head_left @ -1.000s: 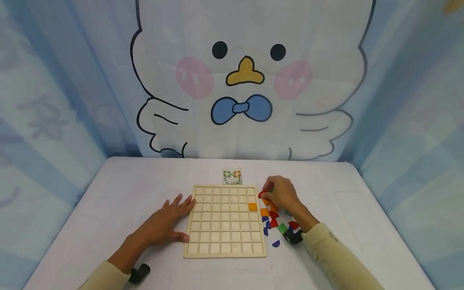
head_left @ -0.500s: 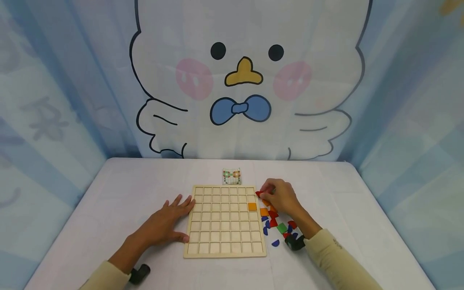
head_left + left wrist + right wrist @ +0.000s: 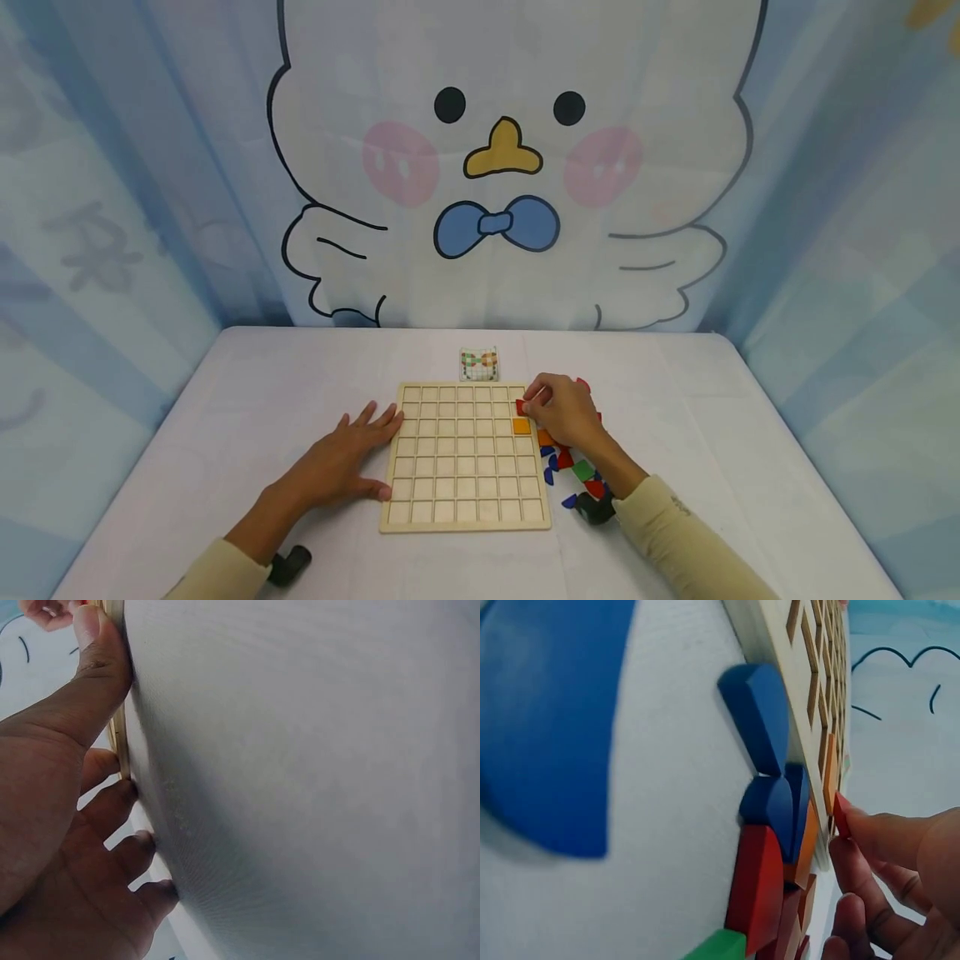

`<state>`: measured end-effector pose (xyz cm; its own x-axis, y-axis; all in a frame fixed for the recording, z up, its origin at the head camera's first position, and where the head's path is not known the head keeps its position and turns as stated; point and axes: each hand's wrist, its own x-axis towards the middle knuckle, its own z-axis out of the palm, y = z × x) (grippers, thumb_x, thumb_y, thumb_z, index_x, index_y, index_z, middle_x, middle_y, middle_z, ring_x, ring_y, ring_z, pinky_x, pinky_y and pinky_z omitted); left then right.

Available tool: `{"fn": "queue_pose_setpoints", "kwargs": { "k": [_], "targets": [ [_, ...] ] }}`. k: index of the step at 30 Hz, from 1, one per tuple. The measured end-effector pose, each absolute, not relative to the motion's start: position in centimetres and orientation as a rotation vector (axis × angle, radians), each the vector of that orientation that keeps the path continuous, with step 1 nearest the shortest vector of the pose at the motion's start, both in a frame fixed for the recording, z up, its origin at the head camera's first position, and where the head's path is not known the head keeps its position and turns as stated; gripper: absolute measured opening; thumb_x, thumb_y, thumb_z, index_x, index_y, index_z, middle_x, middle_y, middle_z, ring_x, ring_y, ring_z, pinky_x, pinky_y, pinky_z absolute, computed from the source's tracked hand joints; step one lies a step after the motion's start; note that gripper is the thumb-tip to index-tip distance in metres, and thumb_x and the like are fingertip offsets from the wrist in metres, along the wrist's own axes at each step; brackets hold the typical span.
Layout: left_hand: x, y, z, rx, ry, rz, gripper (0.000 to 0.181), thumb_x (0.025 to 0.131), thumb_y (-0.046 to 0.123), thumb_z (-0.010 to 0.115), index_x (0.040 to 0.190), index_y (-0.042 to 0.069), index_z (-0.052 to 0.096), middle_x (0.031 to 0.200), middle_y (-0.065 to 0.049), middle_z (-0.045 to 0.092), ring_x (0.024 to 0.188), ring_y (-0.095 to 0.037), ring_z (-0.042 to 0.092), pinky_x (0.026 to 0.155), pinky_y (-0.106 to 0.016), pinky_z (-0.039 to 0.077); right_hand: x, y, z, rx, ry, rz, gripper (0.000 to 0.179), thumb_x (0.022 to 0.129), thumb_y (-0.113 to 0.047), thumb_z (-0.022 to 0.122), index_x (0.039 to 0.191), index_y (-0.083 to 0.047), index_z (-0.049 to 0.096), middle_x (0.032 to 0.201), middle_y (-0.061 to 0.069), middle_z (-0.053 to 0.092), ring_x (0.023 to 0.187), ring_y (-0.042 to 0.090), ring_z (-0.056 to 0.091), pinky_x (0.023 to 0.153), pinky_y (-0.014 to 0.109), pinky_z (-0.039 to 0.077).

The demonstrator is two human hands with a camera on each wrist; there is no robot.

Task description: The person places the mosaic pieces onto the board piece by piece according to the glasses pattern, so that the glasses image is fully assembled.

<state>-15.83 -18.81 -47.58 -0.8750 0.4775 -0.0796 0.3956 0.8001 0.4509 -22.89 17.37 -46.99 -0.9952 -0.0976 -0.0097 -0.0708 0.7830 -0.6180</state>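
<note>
A pale wooden grid board [image 3: 465, 475] lies on the white table. My left hand [image 3: 341, 458] rests along its left edge with fingers spread, thumb and fingertips touching the frame; the left wrist view shows the thumb [image 3: 97, 667] on the rim. One orange square [image 3: 521, 426] sits in a cell near the right edge. Just behind that square, my right hand [image 3: 562, 408] pinches a small red piece [image 3: 520, 407] over the board. In the right wrist view the red piece [image 3: 841, 814] shows between thumb and fingers, right beside the orange square [image 3: 830, 776].
Loose pieces lie right of the board: several blue ones [image 3: 553, 461], red ones [image 3: 595, 488], a green square [image 3: 582, 471] and an orange one [image 3: 545, 437]. A small pattern card [image 3: 479, 364] lies behind the board. A printed curtain [image 3: 495, 292] hangs behind the table.
My right hand has moved left from the loose pieces to above the board's right column, carrying the red piece. My left hand has stayed at the board's edge.
</note>
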Motion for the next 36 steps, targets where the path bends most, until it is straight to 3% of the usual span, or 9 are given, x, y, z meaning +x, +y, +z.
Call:
{"fn": "queue_pose_setpoints", "kwargs": {
  "k": [14,22,27,36],
  "targets": [
    [-15.7,-18.7,-47.4,0.683,2.801,0.629,0.111,0.078,0.054,0.088,0.166,0.011,0.036,0.174,-0.014,0.031,0.162,-0.048,0.023,0.126,-0.074,0.022,-22.9,16.4,-47.0,-0.160,2.959,-0.900,0.008,0.095,-0.020,0.082,0.090,-0.017,0.076,0.079,-0.001,0.066,0.072,0.016,0.059,0.058,0.026,0.050],
    [-15.9,-18.8,-47.4,0.671,2.797,0.622,0.112,0.077,0.052,0.088,0.166,0.011,0.035,0.174,-0.013,0.029,0.163,-0.048,0.021,0.127,-0.073,0.022,-23.2,17.2,-46.1,-0.091,2.932,-0.919,0.004,0.096,-0.023,0.081,0.098,-0.021,0.082,0.090,0.000,0.073,0.083,0.018,0.063,0.068,0.027,0.056],
    [-16.0,-18.8,-47.3,0.676,2.796,0.625,0.112,0.077,0.053,0.088,0.166,0.010,0.035,0.174,-0.014,0.030,0.162,-0.048,0.020,0.127,-0.073,0.021,-23.3,18.5,-45.7,-0.061,2.937,-0.958,0.007,0.098,-0.018,0.077,0.103,-0.016,0.082,0.094,0.005,0.074,0.080,0.021,0.064,0.065,0.026,0.058],
    [-15.9,-18.7,-47.2,0.667,2.795,0.622,0.113,0.077,0.054,0.088,0.167,0.011,0.035,0.174,-0.013,0.030,0.163,-0.048,0.021,0.127,-0.073,0.021,-22.9,20.3,-45.7,-0.022,2.946,-0.871,0.012,0.097,-0.016,0.079,0.108,-0.018,0.082,0.091,0.001,0.072,0.086,0.021,0.062,0.081,0.033,0.061]
  ]
}}
